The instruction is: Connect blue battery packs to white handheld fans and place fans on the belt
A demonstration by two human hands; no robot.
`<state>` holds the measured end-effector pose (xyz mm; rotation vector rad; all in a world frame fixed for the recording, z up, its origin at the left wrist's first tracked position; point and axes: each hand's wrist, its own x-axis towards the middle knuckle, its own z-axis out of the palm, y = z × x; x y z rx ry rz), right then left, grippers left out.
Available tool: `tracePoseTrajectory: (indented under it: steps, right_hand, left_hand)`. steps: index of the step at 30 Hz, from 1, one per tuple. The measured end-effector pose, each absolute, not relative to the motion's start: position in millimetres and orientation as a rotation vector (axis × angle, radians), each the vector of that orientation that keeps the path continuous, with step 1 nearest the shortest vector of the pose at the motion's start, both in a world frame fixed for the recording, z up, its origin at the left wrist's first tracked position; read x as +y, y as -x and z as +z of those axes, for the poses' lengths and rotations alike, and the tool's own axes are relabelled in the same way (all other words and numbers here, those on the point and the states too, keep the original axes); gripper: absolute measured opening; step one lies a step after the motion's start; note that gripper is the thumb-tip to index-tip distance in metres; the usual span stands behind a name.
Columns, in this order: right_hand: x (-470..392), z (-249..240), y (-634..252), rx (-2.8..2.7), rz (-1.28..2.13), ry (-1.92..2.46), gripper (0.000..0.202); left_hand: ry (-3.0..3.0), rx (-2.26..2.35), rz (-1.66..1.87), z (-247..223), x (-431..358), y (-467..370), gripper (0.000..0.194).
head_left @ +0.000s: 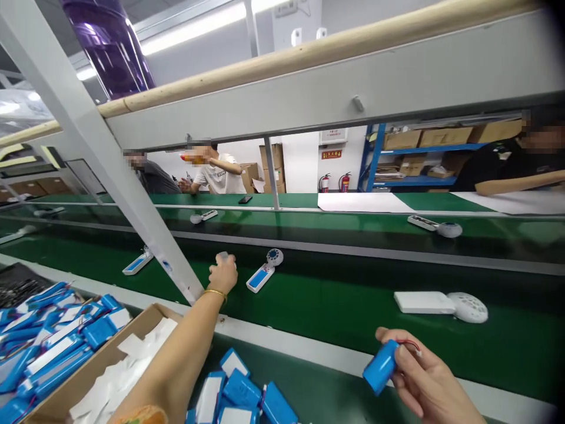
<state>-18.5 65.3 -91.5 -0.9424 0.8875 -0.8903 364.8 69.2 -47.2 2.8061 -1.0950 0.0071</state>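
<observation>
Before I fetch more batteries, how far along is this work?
Looks done: the open device beside the left hand has a blue battery in its handle. In hand: the right hand holds a wired battery; the left has something pale at its fingers. Apparently left: the closest white device shows no battery, and many loose batteries are piled up.

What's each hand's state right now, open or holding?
Left hand: fingers curled at a pale item, mostly hidden; grip unclear.
Right hand: closed, holding a blue battery pack.
</observation>
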Motion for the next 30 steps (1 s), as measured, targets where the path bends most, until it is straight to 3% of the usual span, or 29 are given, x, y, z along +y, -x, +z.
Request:
tracePoseTrajectory:
  steps: [6,10,15,22,30]
  right_hand:
    - [66,-80,12,0.780,-0.891,1.176,0.036]
    - [71,-61,17,0.676,-1.087,1.595,0.021]
    - [74,-51,31,0.602,-1.152,2.089,0.017]
    - [72,-64,34,0.486,-1.046,2.479,0.026]
    - [68,-72,30,0.583,-1.098,2.343,0.020]
  left_hand:
    - [-2.377,-1.381,0.017,27,69,-316,0.045]
    - [-1.918,-1.572,-0.566,57,80,-252,0.042]
    - [-1.744,-1.620,-0.981,53,81,-190,0.035]
    - [-1.603,-1.769,-1.113,42,75,-162,0.033]
    - [-1.492,-1.611,-1.289,39,77,-166,0.033]
